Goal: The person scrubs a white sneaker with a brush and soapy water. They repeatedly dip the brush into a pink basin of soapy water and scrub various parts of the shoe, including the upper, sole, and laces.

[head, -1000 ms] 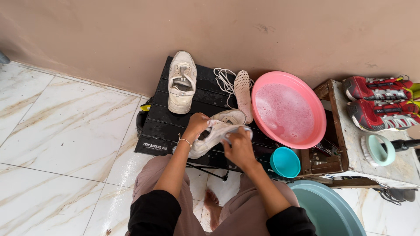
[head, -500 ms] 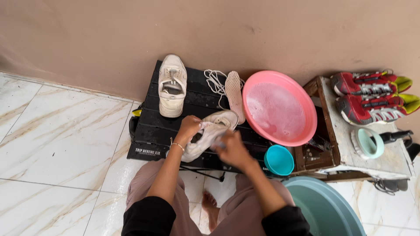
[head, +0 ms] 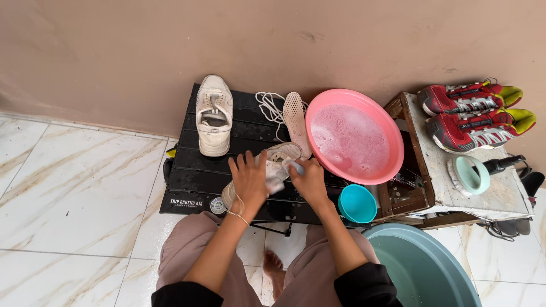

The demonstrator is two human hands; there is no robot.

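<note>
My left hand (head: 248, 181) grips a white sneaker (head: 277, 160) lying on its side on a black slatted folding table (head: 193, 176). My right hand (head: 310, 181) is closed on a small pale brush (head: 294, 166) pressed against the sneaker's side. A second white sneaker (head: 214, 115) stands upright at the table's far left. White laces (head: 268, 107) and a perforated insole (head: 296, 120) lie beyond the held shoe. A pink basin (head: 354, 135) of soapy water sits just right of my right hand.
A small teal bowl (head: 357, 203) sits by my right wrist. A large teal tub (head: 424, 270) stands at lower right. A wooden stool (head: 455, 182) holds a pair of red sneakers (head: 478, 113) and a mint round brush (head: 470, 175). Marble floor lies at left, a brown wall behind.
My right hand shifted along the sneaker with the brush in a scrubbing motion. My left hand stayed on the shoe. The camera view drifted slightly.
</note>
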